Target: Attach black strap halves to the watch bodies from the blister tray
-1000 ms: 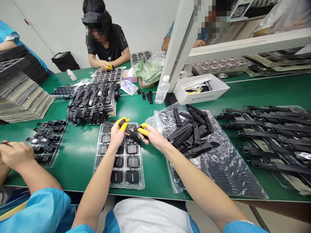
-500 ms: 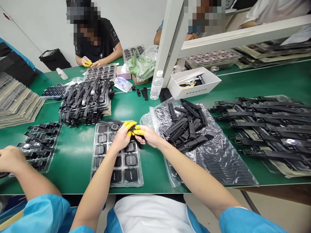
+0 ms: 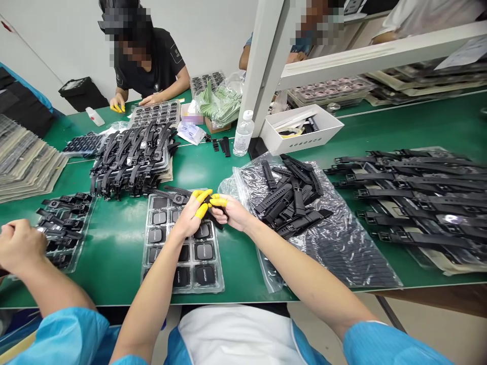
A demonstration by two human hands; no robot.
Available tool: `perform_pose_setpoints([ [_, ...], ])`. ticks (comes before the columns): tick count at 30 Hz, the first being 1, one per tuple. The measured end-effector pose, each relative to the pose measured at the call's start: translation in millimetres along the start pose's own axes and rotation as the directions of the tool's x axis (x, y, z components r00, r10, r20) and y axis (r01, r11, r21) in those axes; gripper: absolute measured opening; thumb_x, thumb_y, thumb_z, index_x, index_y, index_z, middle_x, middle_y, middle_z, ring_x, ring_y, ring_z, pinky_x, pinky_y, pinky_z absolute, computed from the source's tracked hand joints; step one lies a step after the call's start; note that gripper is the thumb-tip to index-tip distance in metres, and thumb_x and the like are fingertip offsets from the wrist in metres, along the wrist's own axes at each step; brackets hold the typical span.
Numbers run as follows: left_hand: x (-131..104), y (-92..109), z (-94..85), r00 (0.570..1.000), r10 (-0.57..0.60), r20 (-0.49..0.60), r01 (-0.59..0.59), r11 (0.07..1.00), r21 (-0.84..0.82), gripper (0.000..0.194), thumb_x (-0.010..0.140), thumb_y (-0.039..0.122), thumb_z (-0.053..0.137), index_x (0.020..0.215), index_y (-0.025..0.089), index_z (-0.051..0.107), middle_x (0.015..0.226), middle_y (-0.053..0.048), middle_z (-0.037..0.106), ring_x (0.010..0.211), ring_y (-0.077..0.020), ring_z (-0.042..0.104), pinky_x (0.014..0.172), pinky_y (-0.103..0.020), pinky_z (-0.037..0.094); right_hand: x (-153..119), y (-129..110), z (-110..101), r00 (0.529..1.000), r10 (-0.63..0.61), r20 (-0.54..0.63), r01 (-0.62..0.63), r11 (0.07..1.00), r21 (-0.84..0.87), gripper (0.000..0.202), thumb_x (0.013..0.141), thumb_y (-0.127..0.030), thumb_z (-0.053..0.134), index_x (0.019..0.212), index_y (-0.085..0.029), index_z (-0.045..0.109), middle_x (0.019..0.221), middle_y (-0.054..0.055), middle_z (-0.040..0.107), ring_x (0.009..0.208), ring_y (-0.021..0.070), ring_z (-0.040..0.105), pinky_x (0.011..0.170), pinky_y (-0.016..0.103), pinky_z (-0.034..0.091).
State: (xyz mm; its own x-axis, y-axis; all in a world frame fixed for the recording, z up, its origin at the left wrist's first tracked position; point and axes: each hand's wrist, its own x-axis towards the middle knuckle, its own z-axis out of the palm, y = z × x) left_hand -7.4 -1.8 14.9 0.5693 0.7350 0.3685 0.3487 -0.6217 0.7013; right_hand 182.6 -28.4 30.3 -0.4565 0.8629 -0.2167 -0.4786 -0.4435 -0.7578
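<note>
My left hand, with yellow finger covers, pinches a small black watch over the upper right of a clear plastic tray. My right hand, covered the same way, closes on a black watch strap at that watch; its lower end shows below the fingers. Fingers hide most of the watch and where the strap meets it. In the tray sit several black square watch cases, and a watch with straps lies across its top. To the right, loose black straps are piled on a plastic bag.
Strapped watches lie stacked at the right and back left. A bottle and white box stand behind the bag. A neighbour's hand is by another tray at left. Across the table sits another person.
The fingers of my left hand have spread and shifted slightly around the watch; both hands stay together. The neighbour's hand at left has risen a little. The person across has moved a hand left.
</note>
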Motion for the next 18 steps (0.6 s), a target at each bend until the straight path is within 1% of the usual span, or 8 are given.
perform_pose_setpoints([
  [2,0,0,-1.4,1.0,-0.002,0.011,0.001,0.999,0.043,0.046,0.107,0.023,0.039,0.15,0.02,0.054,0.14,-0.014,0.059,0.134,-0.024,0.057,0.118,-0.042,0.048,1,1,-2,1.0,0.018,-0.006,-0.018,1.0,-0.009,0.033,0.079,-0.038,0.077,0.083,-0.023,0.048,0.052,-0.01,0.044,0.04,0.006,0.028,0.039,0.017,0.021],
  [6,-1,-1,-3.1,0.999,-0.02,0.05,0.011,0.986,0.169,0.043,0.104,0.023,0.045,0.144,0.015,0.058,0.134,-0.017,0.06,0.129,-0.0267,0.06,0.114,-0.043,0.051,3,3,-4,0.997,0.065,-0.053,-0.068,0.996,-0.054,0.03,0.078,-0.035,0.075,0.084,-0.023,0.047,0.051,-0.011,0.041,0.039,0.0057,0.026,0.038,0.016,0.019],
  [8,0,-2,-4.3,0.998,-0.021,0.054,0.013,0.989,0.147,0.041,0.105,0.025,0.044,0.142,0.016,0.06,0.134,-0.016,0.061,0.127,-0.0257,0.061,0.113,-0.043,0.052,3,2,-4,0.996,0.079,-0.046,-0.083,0.993,-0.079,0.028,0.078,-0.035,0.072,0.085,-0.024,0.047,0.05,-0.011,0.041,0.039,0.0059,0.025,0.037,0.016,0.018],
  [11,1,-3,-5.6,1.0,-0.013,0.027,0.012,0.999,0.037,0.04,0.108,0.029,0.041,0.141,0.02,0.061,0.135,-0.013,0.063,0.128,-0.0242,0.062,0.115,-0.043,0.051,3,0,-3,0.998,0.058,-0.006,-0.058,0.993,-0.103,0.029,0.079,-0.038,0.071,0.086,-0.024,0.047,0.051,-0.012,0.041,0.039,0.0065,0.025,0.037,0.017,0.019],
  [13,3,-3,-6.4,1.0,-0.014,0.009,0.014,1.0,-0.007,0.041,0.106,0.031,0.047,0.144,0.023,0.059,0.14,-0.013,0.063,0.132,-0.025,0.061,0.117,-0.045,0.05,4,-2,-4,1.0,-0.001,0.006,0.002,0.987,-0.159,0.033,0.082,-0.045,0.072,0.086,-0.024,0.047,0.052,-0.011,0.044,0.04,0.0074,0.029,0.039,0.019,0.023],
  [15,5,-3,-9.2,0.999,-0.031,-0.012,0.03,0.999,-0.009,0.045,0.103,0.03,0.052,0.148,0.023,0.057,0.142,-0.013,0.064,0.132,-0.0257,0.062,0.117,-0.046,0.05,5,-4,-7,0.995,-0.099,-0.012,0.091,0.946,-0.312,0.037,0.084,-0.051,0.073,0.087,-0.024,0.049,0.055,-0.01,0.048,0.043,0.009,0.036,0.042,0.021,0.029],
  [16,6,-3,-12.2,0.999,-0.046,-0.019,0.046,0.999,0.004,0.047,0.102,0.029,0.053,0.148,0.023,0.057,0.142,-0.013,0.065,0.13,-0.0255,0.064,0.116,-0.046,0.051,5,-4,-9,0.986,-0.163,-0.018,0.141,0.9,-0.413,0.038,0.085,-0.053,0.074,0.089,-0.023,0.051,0.057,-0.008,0.051,0.046,0.0098,0.04,0.045,0.022,0.032],
  [18,7,-1,-22.9,0.996,-0.088,-0.019,0.088,0.995,0.052,0.047,0.101,0.029,0.052,0.146,0.022,0.058,0.137,-0.013,0.069,0.124,-0.0252,0.068,0.113,-0.046,0.053,5,-6,-14,0.964,-0.267,0.011,0.22,0.769,-0.601,0.036,0.088,-0.053,0.073,0.093,-0.021,0.058,0.065,-0.006,0.056,0.055,0.0116,0.046,0.052,0.024,0.036],
])
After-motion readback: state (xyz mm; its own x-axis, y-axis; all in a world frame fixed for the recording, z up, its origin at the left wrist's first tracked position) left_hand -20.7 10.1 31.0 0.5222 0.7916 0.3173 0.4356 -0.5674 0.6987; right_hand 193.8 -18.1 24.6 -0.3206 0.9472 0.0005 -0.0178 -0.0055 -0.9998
